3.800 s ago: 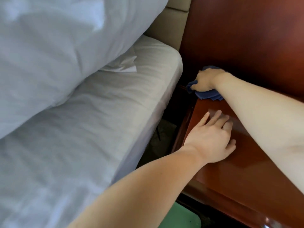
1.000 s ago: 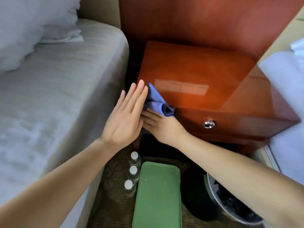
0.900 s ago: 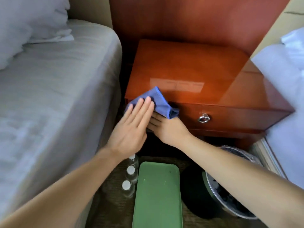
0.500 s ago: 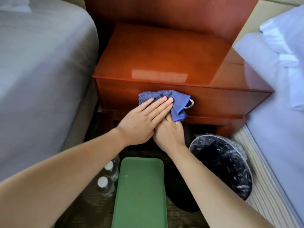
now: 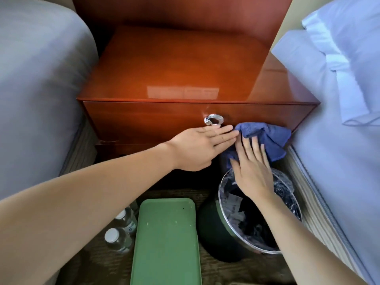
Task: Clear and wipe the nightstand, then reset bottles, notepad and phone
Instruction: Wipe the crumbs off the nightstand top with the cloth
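Head view: the nightstand (image 5: 174, 75) is standing between two beds, its glossy reddish-brown top catching a pale rectangular reflection near the front edge. Its drawer front is carrying a metal ring pull (image 5: 213, 120) at the middle.

A blue cloth (image 5: 267, 136), bunched and folded, is lying against the right end of the drawer front, reaching down past its lower edge. The right hand (image 5: 253, 171) is pressing flat on the cloth from below, fingers straight and slightly spread, fingertips resting on the fabric. The left hand (image 5: 201, 147) is reaching in from the left just under the ring pull, fingers straight and held together, their tips touching the cloth's left edge.

On the floor, clear bottles (image 5: 120, 241) with white caps are standing just left of a green tray (image 5: 166, 243). A dark waste bin (image 5: 224, 233) with a clear liner is sitting right of the tray, partly under the right forearm.
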